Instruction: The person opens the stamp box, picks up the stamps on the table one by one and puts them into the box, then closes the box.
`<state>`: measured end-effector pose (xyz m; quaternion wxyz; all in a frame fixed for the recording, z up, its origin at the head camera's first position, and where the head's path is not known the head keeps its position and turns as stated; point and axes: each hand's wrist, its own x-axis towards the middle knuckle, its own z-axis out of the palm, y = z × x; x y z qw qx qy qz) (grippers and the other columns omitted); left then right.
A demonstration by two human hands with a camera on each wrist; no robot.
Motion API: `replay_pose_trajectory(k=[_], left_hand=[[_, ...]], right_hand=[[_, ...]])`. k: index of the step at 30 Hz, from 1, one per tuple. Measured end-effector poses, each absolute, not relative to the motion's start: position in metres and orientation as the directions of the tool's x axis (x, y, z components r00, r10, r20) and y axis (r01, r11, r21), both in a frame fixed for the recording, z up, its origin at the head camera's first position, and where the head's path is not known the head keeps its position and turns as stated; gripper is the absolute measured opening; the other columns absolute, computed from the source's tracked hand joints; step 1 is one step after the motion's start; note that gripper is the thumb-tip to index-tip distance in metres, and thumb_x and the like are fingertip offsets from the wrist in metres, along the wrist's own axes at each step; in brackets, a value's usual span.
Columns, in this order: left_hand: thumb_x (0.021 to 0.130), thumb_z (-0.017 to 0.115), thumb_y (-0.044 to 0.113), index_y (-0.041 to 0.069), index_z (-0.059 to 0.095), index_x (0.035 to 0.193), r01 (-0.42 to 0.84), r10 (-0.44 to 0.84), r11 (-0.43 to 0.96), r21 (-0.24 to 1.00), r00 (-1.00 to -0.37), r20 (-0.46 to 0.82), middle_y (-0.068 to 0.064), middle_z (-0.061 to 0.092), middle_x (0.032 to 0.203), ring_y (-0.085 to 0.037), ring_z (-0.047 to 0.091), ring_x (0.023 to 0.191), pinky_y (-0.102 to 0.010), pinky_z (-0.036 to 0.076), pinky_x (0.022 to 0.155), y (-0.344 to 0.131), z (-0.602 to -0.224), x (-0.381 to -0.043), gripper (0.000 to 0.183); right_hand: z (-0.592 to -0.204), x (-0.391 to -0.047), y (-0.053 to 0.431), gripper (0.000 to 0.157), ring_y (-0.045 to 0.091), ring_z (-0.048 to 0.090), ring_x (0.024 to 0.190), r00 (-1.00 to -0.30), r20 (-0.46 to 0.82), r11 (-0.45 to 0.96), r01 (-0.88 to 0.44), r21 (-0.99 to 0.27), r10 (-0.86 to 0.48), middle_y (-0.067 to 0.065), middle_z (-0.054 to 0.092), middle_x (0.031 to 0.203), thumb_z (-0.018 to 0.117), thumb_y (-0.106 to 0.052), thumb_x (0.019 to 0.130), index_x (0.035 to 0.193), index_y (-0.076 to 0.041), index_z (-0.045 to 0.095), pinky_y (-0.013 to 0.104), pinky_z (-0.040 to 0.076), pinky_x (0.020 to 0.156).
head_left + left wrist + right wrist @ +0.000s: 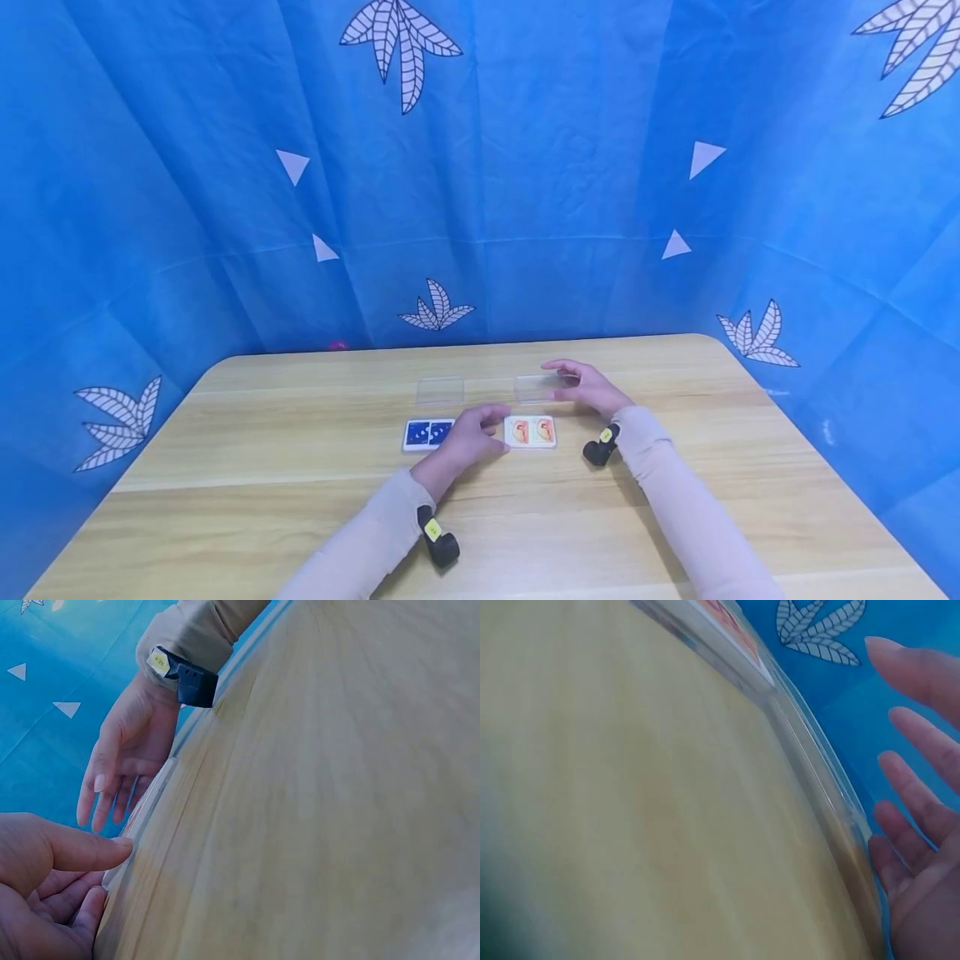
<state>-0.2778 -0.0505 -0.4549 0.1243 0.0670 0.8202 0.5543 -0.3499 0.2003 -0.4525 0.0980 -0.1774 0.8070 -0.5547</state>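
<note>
A clear plastic card case [530, 432] with two orange-and-white printed cards side by side lies on the table. My left hand [471, 435] holds its left end, thumb at the near edge and fingers at the far edge; in the left wrist view the thumb [94, 851] meets the case's edge. My right hand [588, 387] is over the right end of a clear, see-through lid [531, 389] behind that case. In the right wrist view the right hand's fingers [919, 802] are spread and apart, with nothing gripped.
Left of my left hand lies a second case [429, 433] with dark blue printed cards, partly hidden by the hand. Another clear lid [440, 391] lies behind it. The wooden table [262, 467] reaches back to a blue patterned curtain [555, 283].
</note>
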Motion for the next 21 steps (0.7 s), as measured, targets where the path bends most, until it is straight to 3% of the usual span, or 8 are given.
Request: replay_pose_trajectory(k=[10, 21], left_hand=[[0.070, 0.073, -0.004, 0.014, 0.059, 0.124, -0.024, 0.249, 0.378, 0.926, -0.960, -0.127, -0.009, 0.056, 0.130, -0.032, 0.053, 0.118, -0.042, 0.047, 0.098, -0.0503, -0.4535, -0.2773, 0.059], [0.070, 0.073, -0.003, 0.015, 0.060, 0.124, -0.029, 0.251, 0.380, 0.925, -0.959, -0.133, -0.007, 0.056, 0.130, -0.031, 0.053, 0.118, -0.041, 0.047, 0.099, -0.0507, -0.4534, -0.2781, 0.058]], right_hand=[[-0.4515, -0.3551, 0.2009, 0.075, 0.037, 0.025, 0.138, -0.896, -0.031, 0.357, -0.144, -0.923, -0.442, 0.014, 0.034, 0.149, 0.076, -0.013, 0.075, 0.140, -0.006, 0.041, 0.053, 0.016, 0.115], [-0.4538, -0.3565, 0.1957, 0.075, 0.037, 0.027, 0.137, -0.899, -0.017, 0.412, -0.184, -0.892, -0.438, 0.019, 0.038, 0.145, 0.076, -0.008, 0.074, 0.139, 0.001, 0.040, 0.051, 0.018, 0.115]])
